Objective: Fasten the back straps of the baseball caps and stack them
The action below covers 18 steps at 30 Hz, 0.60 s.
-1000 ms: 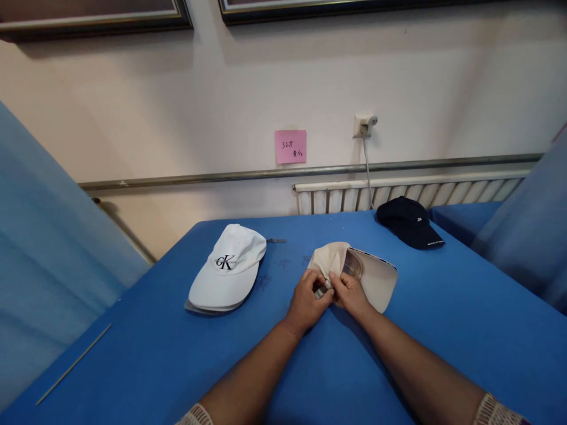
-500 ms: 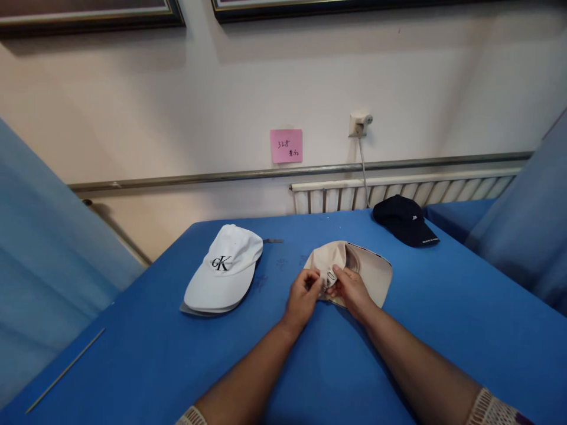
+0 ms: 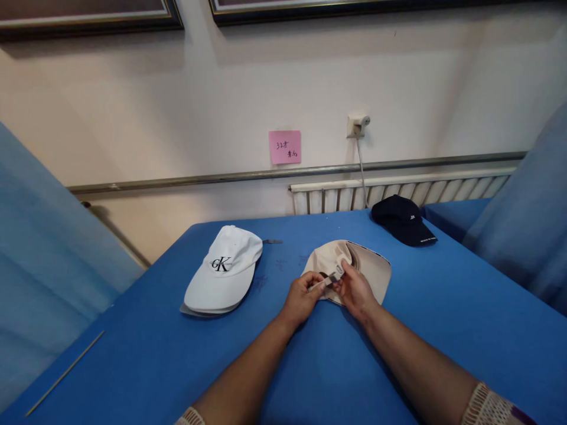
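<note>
Holds beige cap (image 3: pixel 319 260) at blue table (image 3: pixel 212 378), right of the middle, between white cap (image 3: pixel 234 251) and dark cap (image 3: pixel 401 221). Pinches strap (image 3: pixel 326 281) of beige cap with left hand (image 3: pixel 302 300), thumb against fingertips. Pinches back edge of same cap beside metal buckle (image 3: pixel 339 270) with right hand (image 3: pixel 357 293), thumb uppermost, other fingers curled beneath and partly hidden. Both grips closed, close together, nearly fingertip to fingertip. Cannot tell threaded from loose at the buckle; too small. Wide pale brim (image 3: pixel 375 273) of beige cap out past right hand, toward right side of table. White cap well apart from left hand, brim toward near left, black letters on front, grey strap (image 3: pixel 272 241) out behind. Grey edge just under white brim; cannot tell part of same cap from second cap. Dark cap near far right edge of table, small pale marks on front and brim. Thin stick (image 3: pixel 65 373) at near left edge of table, aslant. Beyond table: pink note (image 3: pixel 284 147) on wall, above metal rail (image 3: pixel 212 177); plug in socket (image 3: pixel 356 126), cable (image 3: pixel 361 168) down past white radiator (image 3: pixel 346 186).
</note>
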{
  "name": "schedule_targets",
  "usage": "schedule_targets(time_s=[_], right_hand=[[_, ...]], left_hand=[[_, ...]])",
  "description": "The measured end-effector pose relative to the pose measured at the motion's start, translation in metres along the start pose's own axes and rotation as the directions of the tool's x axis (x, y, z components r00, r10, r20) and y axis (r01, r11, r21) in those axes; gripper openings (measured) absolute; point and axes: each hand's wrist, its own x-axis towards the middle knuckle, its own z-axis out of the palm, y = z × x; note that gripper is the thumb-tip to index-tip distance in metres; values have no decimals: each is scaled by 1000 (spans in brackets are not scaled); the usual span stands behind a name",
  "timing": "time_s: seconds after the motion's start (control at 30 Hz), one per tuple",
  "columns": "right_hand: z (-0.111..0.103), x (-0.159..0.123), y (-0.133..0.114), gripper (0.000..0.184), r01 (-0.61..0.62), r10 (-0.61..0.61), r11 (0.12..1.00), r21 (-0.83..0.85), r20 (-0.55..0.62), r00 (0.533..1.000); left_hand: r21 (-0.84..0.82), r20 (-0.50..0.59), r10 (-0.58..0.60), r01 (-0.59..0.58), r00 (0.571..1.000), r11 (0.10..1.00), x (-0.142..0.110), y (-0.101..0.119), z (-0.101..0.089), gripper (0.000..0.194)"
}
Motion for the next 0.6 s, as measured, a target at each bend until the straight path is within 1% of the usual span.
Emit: schedule_targets(time_s=[0.07,0.13,0.2,0.27,0.3,0.37,0.4,0.43,0.5,0.57,0.6], right_hand=[[-2,4,-5,16,-17,19,995,99,-13,1000],[-4,6,-10,13,-49,49,988,146,4,999],[-4,6,-11,13,-74,71,988,133,24,997],[-3,3,-11,14,-67,65,994,86,30,997],[-2,2,-10,15,-53,51,997,60,32,998],[0,-1,-8,19,-23,22,1000,10,42,999],[1,-2,-7,21,-10,11,1000,-15,47,999],[1,-3,-5,24,1,1,999,-44,49,999],[2,-4,-2,31,26,-19,992,-125,57,998],[3,-4,2,36,68,-56,963,-259,53,997],[4,-5,4,38,96,-84,933,-348,49,995]], left_hand=[[-7,-10,-26,26,1000,1000,0,-2,-3,15],[-56,-91,-67,62,994,997,0,-5,-7,12],[-184,-208,-118,79,971,980,1,-7,-15,9],[-307,-293,-161,67,942,949,3,-7,-23,12],[-335,-321,-167,53,932,941,4,-7,-26,16],[-314,-343,-149,36,928,949,5,-5,-30,24],[-280,-321,-135,42,937,959,4,-4,-30,28],[-240,-273,-124,57,954,969,3,-3,-29,31],[-153,-116,-111,92,987,984,0,-2,-23,36],[-89,10,-93,93,996,992,-3,-2,-15,35],[-79,36,-80,83,996,993,-4,-2,-11,33]])
